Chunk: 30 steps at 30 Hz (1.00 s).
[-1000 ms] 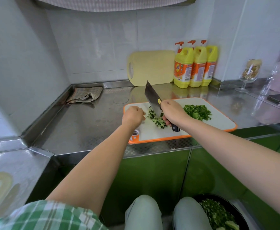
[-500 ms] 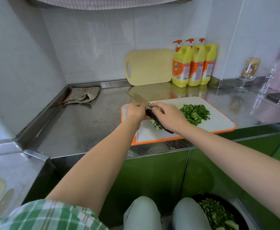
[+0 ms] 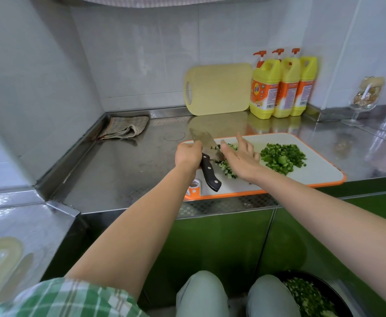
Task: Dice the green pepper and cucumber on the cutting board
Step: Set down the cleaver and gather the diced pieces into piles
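1. The steel worktop (image 3: 128, 175) runs along the tiled wall. A folded cloth (image 3: 125, 128) lies in its far left corner.
2. The white cutting board (image 3: 320, 172) with an orange rim lies at the near edge of the worktop, right of centre.
3. A pale yellow board (image 3: 219, 88) leans upright against the far wall. Three yellow bottles (image 3: 283, 88) with orange pumps stand just beside it on the right, and a stemmed glass (image 3: 361, 101) stands further right.
4. The right hand (image 3: 241, 157) is released, palm down and fingers (image 3: 224, 148) straight and spread. It hovers over the left half of the cutting board with its fingertips at the flat of the blade. Whether they press on the steel I cannot tell.
5. The left hand (image 3: 188, 154) is clenched around the knife (image 3: 210, 175) where blade meets handle. The black riveted handle sticks out free toward the near edge, and the blade points far and left, tilted flat.
6. The diced green pepper (image 3: 283, 157) sits in a loose heap at the middle of the cutting board, just right of the right hand.
7. The diced cucumber (image 3: 227, 169) lies in a smaller strip on the board's left part, between the knife handle and the right hand's palm, partly hidden under that hand.
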Each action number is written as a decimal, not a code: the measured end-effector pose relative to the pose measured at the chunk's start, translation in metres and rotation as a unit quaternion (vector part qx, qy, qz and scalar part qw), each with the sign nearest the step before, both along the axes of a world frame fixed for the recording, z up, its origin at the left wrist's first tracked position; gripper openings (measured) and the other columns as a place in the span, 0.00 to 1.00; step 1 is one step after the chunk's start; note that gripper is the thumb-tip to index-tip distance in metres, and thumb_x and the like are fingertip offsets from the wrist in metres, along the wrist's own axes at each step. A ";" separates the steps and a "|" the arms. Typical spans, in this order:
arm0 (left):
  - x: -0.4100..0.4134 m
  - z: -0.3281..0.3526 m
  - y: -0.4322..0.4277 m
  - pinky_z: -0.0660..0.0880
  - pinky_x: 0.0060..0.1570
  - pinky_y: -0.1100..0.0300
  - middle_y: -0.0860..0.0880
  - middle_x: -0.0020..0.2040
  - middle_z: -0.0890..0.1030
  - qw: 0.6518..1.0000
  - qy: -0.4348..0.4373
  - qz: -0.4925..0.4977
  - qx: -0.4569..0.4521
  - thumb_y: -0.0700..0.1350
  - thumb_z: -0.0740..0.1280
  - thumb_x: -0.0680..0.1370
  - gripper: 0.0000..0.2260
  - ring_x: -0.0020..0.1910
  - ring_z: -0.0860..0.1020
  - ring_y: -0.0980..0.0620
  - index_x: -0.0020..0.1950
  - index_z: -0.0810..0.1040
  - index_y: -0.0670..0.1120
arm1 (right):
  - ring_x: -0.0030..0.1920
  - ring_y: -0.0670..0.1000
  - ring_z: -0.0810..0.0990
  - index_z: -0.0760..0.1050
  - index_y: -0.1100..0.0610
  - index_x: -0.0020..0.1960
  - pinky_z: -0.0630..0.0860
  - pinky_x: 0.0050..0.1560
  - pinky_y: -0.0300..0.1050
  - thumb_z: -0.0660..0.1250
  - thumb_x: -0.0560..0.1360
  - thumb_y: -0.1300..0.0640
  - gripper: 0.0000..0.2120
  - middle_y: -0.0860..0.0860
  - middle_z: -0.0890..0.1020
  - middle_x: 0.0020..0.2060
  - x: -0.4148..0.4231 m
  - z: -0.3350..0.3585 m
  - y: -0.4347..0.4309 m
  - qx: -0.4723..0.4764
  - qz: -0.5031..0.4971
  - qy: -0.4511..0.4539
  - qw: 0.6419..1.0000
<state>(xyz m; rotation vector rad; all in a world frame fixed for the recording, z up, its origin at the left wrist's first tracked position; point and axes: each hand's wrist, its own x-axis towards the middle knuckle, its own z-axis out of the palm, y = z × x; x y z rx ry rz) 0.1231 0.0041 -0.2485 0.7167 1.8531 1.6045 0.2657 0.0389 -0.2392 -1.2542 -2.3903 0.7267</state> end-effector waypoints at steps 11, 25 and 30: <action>0.005 0.005 -0.011 0.78 0.51 0.39 0.44 0.30 0.75 1.000 -0.006 -0.012 -0.002 0.43 0.60 0.68 0.05 0.35 0.79 0.42 0.33 0.68 0.45 | 0.77 0.52 0.40 0.60 0.45 0.76 0.44 0.73 0.56 0.40 0.82 0.41 0.26 0.50 0.44 0.78 -0.019 -0.013 0.012 0.065 0.015 -0.035 0.997; -0.059 0.003 -0.043 0.78 0.50 0.46 0.37 0.48 0.81 0.993 0.042 0.091 -0.065 0.45 0.60 0.74 0.14 0.49 0.80 0.37 0.50 0.77 0.37 | 0.76 0.55 0.49 0.63 0.57 0.74 0.50 0.71 0.55 0.43 0.82 0.43 0.28 0.52 0.52 0.78 -0.040 -0.012 0.000 0.066 0.025 -0.079 0.994; -0.076 0.000 -0.074 0.70 0.42 0.56 0.43 0.41 0.75 0.975 0.127 0.102 -0.150 0.44 0.58 0.79 0.10 0.44 0.74 0.42 0.42 0.72 0.39 | 0.76 0.54 0.48 0.60 0.57 0.76 0.49 0.72 0.55 0.44 0.83 0.43 0.28 0.52 0.53 0.78 -0.054 -0.018 -0.015 0.069 0.064 -0.096 0.991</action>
